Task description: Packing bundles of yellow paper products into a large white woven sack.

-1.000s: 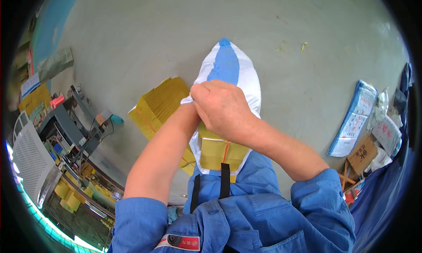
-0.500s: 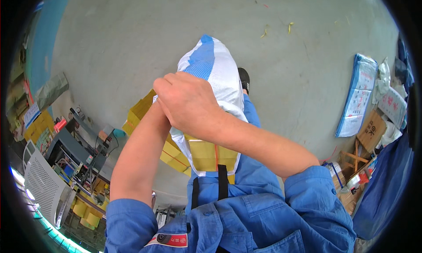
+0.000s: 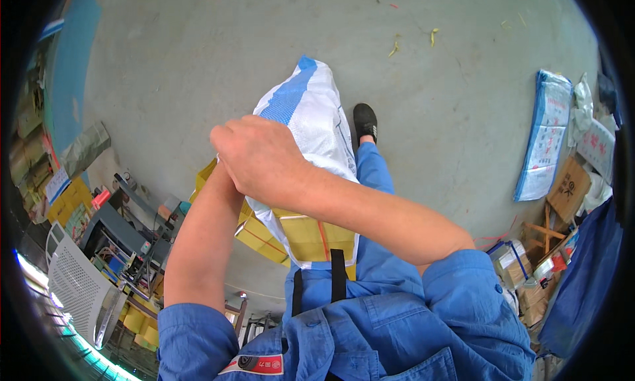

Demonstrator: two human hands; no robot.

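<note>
White fan [image 3: 79,295] lower left; blue-white flat sack [image 3: 546,136] right; cardboard boxes [image 3: 570,189] beside.

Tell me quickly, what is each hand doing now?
Left hand: hidden behind the right hand; cannot be told.
Right hand: closed, gripping the white and blue sack.

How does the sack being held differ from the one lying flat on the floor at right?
The held sack is bulging, stuffed with yellow bundles showing at its mouth, and gripped by the right hand; the floor sack lies flat, looks unfilled, with no hand on it. The held sack is nearer the body; the floor sack lies beside cartons. Both are white with blue.
</note>
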